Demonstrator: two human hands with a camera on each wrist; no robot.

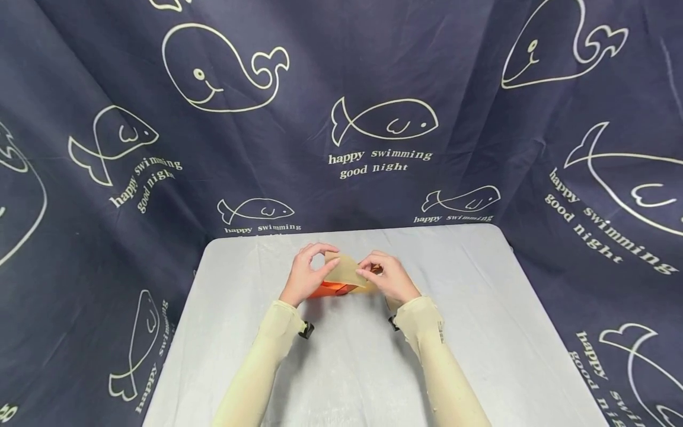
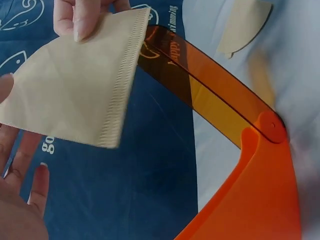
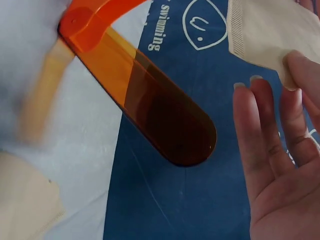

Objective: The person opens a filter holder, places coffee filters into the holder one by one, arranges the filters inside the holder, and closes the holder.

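A tan cone coffee filter (image 1: 344, 270) with a crimped edge is held up between both hands. My left hand (image 1: 309, 274) pinches one side of it, thumb in front and fingers behind. My right hand (image 1: 391, 277) pinches the opposite edge between thumb and fingertips, its other fingers extended in the right wrist view. Just beneath the filter is an orange case (image 2: 260, 195) with its translucent amber lid (image 3: 150, 95) swung open. The case's inside is hidden.
Another tan filter (image 2: 247, 25) lies on the pale table (image 1: 341, 367) beyond the case. Near the lid's hinge is a blurred tan strip (image 3: 45, 95). Dark blue curtains (image 1: 373, 59) with fish and whale prints stand around the table's back and sides.
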